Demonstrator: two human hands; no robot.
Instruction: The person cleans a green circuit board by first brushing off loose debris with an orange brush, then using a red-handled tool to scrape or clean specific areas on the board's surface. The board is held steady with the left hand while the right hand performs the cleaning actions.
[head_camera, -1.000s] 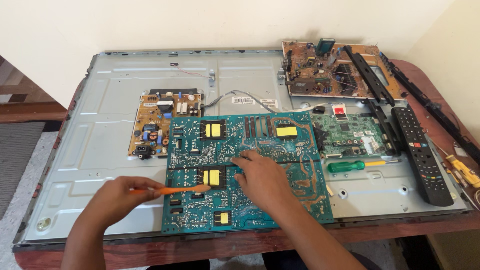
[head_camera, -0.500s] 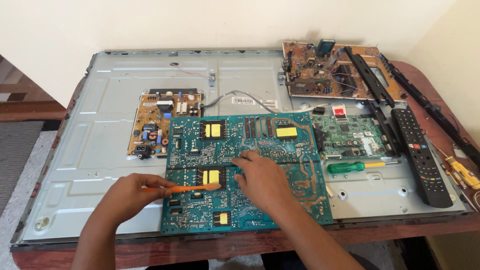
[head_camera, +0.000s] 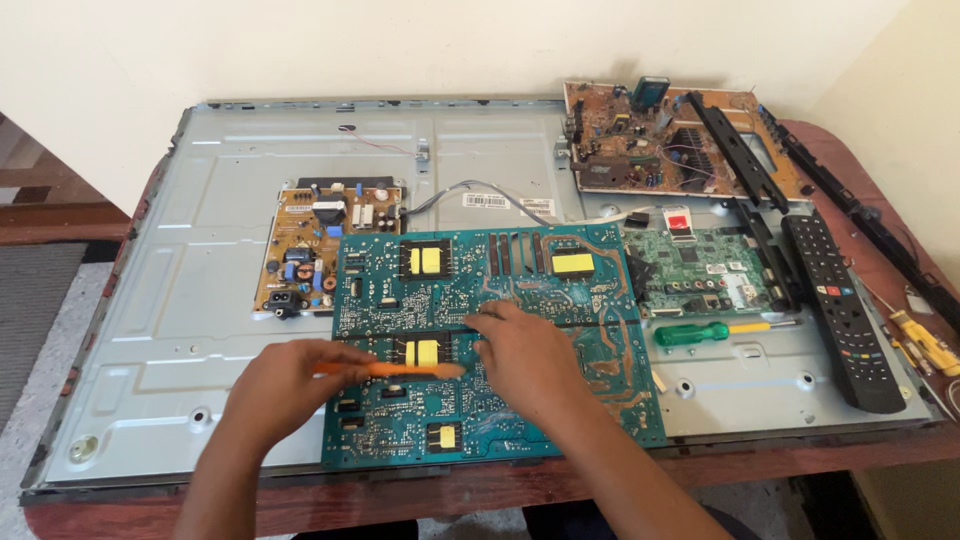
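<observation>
The left hand (head_camera: 285, 385) pinches an orange brush (head_camera: 395, 370), its tip pointing to 3 o'clock on the green board (head_camera: 480, 345). The right hand (head_camera: 525, 355) lies flat, fingers spread, likely to keep the board from sliding.

Looks like a home repair corner rather than a proper shop. Wooden table (head_camera: 480, 490) with a rounded reddish edge, pushed against plain cream walls (head_camera: 300, 50) at the top and right of the frame. Almost wholly covered by the bare metal back panel (head_camera: 190, 300) of a flat television, with circuit boards laid open: a large teal board (head_camera: 500, 330) at centre, a tan board (head_camera: 320, 240) to its left, a brown board (head_camera: 650, 145) at upper right, a green board (head_camera: 700, 265) at right. Green-handled screwdriver (head_camera: 700, 332) and black remote control (head_camera: 840, 300) at right. Grey carpet (head_camera: 35, 300) and wooden skirting (head_camera: 60, 215) at far left.
</observation>
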